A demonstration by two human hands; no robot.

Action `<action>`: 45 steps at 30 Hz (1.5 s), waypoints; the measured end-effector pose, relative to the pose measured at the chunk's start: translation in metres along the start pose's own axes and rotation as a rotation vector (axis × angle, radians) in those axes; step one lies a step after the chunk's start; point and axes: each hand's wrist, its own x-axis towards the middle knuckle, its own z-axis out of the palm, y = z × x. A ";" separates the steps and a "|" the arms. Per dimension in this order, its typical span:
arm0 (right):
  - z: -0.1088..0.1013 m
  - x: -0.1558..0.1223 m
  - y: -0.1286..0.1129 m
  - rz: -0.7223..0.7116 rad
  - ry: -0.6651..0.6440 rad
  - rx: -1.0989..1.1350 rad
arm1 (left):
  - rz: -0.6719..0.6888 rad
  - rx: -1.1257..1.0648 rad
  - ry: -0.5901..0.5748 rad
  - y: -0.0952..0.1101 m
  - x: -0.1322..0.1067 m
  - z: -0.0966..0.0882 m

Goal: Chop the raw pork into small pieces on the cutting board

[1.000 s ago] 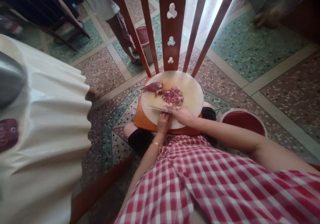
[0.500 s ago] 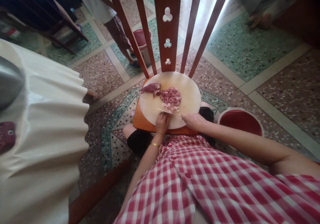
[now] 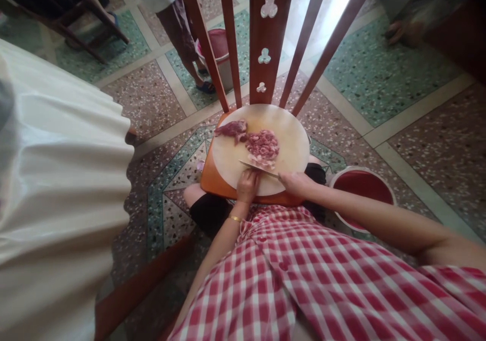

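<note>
A round pale cutting board (image 3: 228, 168) lies on the seat of a wooden chair (image 3: 212, 184) in front of me. My right hand (image 3: 296, 183) is closed round the handle of a knife (image 3: 260, 168), whose thin blade points left across the near part of the board. Just below the blade, my left hand (image 3: 248, 185) rests on the board with curled fingers; what they press on is hidden. A heap of cut raw meat (image 3: 262, 147) sits beyond the blade. To its left lies a larger uncut piece of meat (image 3: 231, 129).
The chair's slatted back (image 3: 261, 42) rises behind the board. A red bucket (image 3: 364, 194) stands on the floor at my right. On the left is a table with a pale cloth (image 3: 68, 168). Farther off, a person (image 3: 178, 37) stands beside another red bucket (image 3: 218, 47).
The view has shifted slightly, and the table's metal bowl has nearly left the frame. The knife blade is tilted a little more; both hands stay in about the same place.
</note>
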 end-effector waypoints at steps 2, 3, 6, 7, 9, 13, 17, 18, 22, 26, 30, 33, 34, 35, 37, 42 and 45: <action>0.001 0.002 -0.004 -0.009 0.021 -0.002 | -0.013 0.004 0.002 0.000 0.000 0.001; 0.000 0.007 -0.009 -0.030 0.051 0.007 | -0.020 0.006 0.000 0.000 0.001 0.000; -0.004 0.022 -0.021 -0.097 0.155 0.046 | -0.027 -0.002 -0.011 0.002 0.002 -0.004; -0.006 0.024 -0.022 -0.111 0.171 0.053 | -0.021 -0.011 -0.013 0.003 0.002 -0.006; -0.008 0.022 -0.016 -0.096 0.166 0.042 | -0.008 -0.035 -0.005 0.005 0.000 -0.011; -0.012 0.003 -0.001 0.040 0.134 -0.009 | -0.020 -0.068 0.051 0.005 -0.004 -0.014; -0.015 -0.014 -0.005 0.028 0.083 0.004 | -0.025 -0.044 0.082 0.002 -0.005 -0.010; -0.015 -0.017 -0.007 0.018 0.072 0.005 | -0.017 -0.036 0.080 0.001 -0.005 -0.008; -0.009 -0.024 -0.008 -0.003 0.041 -0.007 | -0.005 -0.019 0.041 0.000 -0.005 -0.004; -0.009 -0.004 -0.017 -0.038 0.068 0.002 | -0.043 -0.016 0.020 0.000 -0.006 -0.001; -0.016 0.035 -0.042 -0.118 0.096 0.004 | -0.014 0.002 0.028 -0.001 -0.008 0.001; -0.015 0.040 -0.044 -0.139 0.136 0.000 | -0.001 0.021 0.032 -0.001 -0.008 0.002; -0.013 0.036 -0.038 -0.145 0.147 0.000 | -0.006 0.027 0.035 -0.001 -0.007 0.002; -0.011 0.029 -0.030 -0.141 0.147 -0.003 | -0.010 0.028 0.036 0.000 -0.007 0.002; -0.008 0.013 -0.011 -0.097 0.095 -0.028 | -0.012 0.014 0.036 0.001 -0.005 0.000; -0.012 -0.009 0.004 0.012 0.076 -0.052 | 0.015 -0.022 0.045 0.004 -0.005 -0.010; -0.013 -0.012 -0.007 0.002 0.088 -0.026 | 0.008 -0.039 0.077 0.004 -0.008 -0.014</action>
